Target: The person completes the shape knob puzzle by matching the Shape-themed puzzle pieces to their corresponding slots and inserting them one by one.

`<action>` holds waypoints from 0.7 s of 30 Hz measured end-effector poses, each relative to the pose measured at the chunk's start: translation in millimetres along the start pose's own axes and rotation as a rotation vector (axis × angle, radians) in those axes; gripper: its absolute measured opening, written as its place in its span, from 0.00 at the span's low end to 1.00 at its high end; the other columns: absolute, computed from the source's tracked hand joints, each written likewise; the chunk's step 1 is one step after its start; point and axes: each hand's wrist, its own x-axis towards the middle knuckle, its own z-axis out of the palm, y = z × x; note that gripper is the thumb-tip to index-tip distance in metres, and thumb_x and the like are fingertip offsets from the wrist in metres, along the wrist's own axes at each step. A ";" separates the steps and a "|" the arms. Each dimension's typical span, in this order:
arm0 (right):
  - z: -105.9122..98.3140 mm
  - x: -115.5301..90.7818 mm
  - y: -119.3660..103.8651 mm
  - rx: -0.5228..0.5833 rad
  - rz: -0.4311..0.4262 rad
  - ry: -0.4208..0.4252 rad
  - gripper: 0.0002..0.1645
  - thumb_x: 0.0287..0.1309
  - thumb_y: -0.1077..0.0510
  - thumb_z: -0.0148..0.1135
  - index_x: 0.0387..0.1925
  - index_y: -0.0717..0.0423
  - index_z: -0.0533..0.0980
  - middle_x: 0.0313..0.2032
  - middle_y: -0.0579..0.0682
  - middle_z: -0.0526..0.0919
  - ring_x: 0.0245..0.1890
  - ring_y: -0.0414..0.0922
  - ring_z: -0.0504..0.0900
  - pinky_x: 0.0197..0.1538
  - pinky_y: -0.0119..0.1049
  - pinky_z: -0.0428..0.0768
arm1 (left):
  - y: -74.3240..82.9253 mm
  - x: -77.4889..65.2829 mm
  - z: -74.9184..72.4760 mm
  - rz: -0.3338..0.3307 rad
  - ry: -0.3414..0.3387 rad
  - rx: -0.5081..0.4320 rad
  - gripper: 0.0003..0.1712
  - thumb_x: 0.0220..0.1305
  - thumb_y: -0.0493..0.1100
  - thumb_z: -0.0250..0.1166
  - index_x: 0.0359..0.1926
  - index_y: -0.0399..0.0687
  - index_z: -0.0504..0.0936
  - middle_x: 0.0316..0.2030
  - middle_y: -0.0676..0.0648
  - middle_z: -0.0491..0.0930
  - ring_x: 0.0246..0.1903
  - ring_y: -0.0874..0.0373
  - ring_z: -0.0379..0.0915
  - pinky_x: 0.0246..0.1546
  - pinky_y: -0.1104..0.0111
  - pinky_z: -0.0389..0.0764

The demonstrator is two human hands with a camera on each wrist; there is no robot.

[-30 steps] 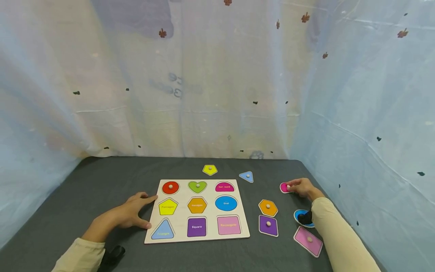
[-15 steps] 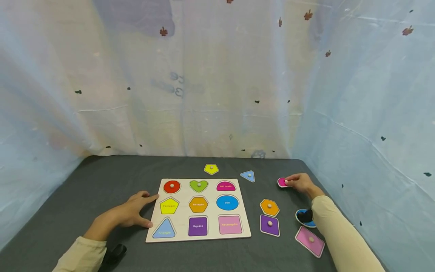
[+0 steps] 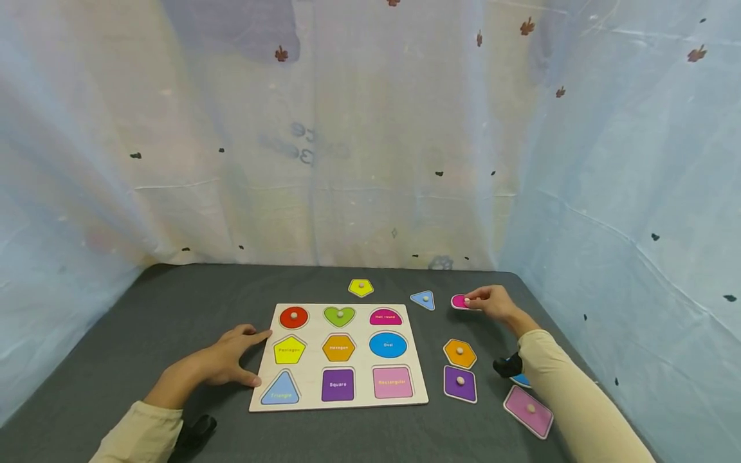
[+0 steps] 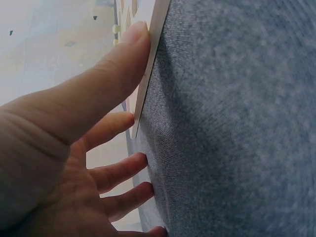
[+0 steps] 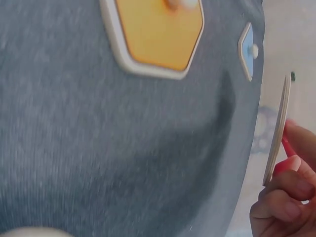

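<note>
My right hand pinches the small knob of a magenta half-round puzzle piece. In the right wrist view this piece stands edge-on, raised off the cloth, its shadow falling below. My left hand rests at the left edge of a white wooden shape-puzzle board, fingers spread. Thumb and index finger touch the board's edge in the left wrist view. A red circle and a green heart with knobs sit in the board; the other recesses show printed shape names, including "Half round".
Loose knobbed pieces lie on the grey cloth: a yellow pentagon, blue triangle, orange hexagon, purple square and pink rectangle. A blue piece is partly hidden under the right wrist. Curtains surround the table.
My right hand has lifted the magenta half-round piece and carried it left and away from me, near the blue triangle. The left hand has stayed at the board's edge.
</note>
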 end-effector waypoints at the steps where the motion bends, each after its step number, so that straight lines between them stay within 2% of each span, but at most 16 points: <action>1: 1.9 0.4 -1.9 0.008 -0.003 -0.003 0.19 0.67 0.58 0.65 0.52 0.69 0.81 0.41 0.58 0.80 0.41 0.49 0.72 0.39 0.34 0.71 | -0.4 0.0 0.1 0.001 0.001 -0.003 0.62 0.44 0.55 0.82 0.77 0.47 0.62 0.69 0.29 0.59 0.67 0.30 0.56 0.64 0.31 0.62; 6: 11.2 -0.3 -12.3 0.029 -0.042 -0.011 0.17 0.66 0.59 0.66 0.49 0.70 0.82 0.34 0.53 0.78 0.38 0.47 0.71 0.37 0.35 0.69 | -0.9 0.1 0.4 0.002 0.003 -0.014 0.62 0.43 0.56 0.83 0.77 0.47 0.62 0.69 0.29 0.59 0.67 0.30 0.56 0.64 0.31 0.62; 21: 42.6 3.9 -41.0 0.047 -0.167 -0.046 0.13 0.62 0.62 0.69 0.42 0.71 0.84 0.25 0.46 0.73 0.30 0.42 0.69 0.31 0.30 0.67 | 1.6 -1.5 -0.9 0.004 0.009 0.011 0.61 0.44 0.54 0.82 0.77 0.46 0.62 0.70 0.28 0.57 0.67 0.29 0.55 0.64 0.31 0.62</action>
